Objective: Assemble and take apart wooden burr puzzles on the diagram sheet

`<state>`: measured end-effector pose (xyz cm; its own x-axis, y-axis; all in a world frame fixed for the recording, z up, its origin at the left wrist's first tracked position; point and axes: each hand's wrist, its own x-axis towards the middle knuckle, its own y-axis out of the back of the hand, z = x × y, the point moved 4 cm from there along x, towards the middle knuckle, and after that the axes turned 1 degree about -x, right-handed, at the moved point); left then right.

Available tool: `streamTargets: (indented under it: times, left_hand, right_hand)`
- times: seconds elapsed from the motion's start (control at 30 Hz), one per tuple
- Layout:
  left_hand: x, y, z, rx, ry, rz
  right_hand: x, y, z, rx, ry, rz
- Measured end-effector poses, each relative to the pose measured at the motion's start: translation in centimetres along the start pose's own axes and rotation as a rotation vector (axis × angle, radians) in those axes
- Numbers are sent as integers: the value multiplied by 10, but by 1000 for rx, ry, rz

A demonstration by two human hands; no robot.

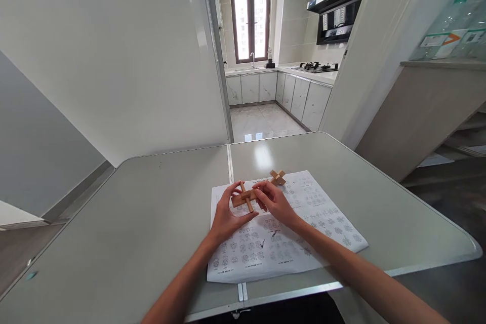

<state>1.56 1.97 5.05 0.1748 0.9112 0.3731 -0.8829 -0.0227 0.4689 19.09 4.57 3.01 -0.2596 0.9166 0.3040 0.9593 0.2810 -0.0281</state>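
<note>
Between my two hands is a wooden burr puzzle point(244, 197) of crossed brown sticks, held just above a printed sheet. My left hand point(227, 215) grips one crossing stick by its ends, thumb at the near end and a finger at the far end. The fingers of my right hand point(274, 200) pinch the puzzle's right side, partly hiding it. A second wooden puzzle point(278, 178), an assembled cross shape, rests near the sheet's far edge, beyond my right hand. The paper sheet point(273, 255) carries rows of small line drawings and a few dark pen marks.
The grey table point(152, 223) has a metal-edged seam down its middle. A small greenish piece point(32, 275) lies by its left edge. Large plastic bottles point(451, 30) stand on a ledge at right. Past the doorway is a kitchen with a stove point(316, 67).
</note>
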Motion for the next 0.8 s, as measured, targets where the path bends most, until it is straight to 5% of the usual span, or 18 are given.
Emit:
streamTargets:
  times: [0.57, 0.8]
  left_hand:
    - [0, -11, -30, 28, 81, -33]
    - [0, -8, -20, -33, 88, -29]
  right_hand:
    - [3, 4, 30, -183, -132, 6]
    - [3, 4, 32, 46, -256, -66]
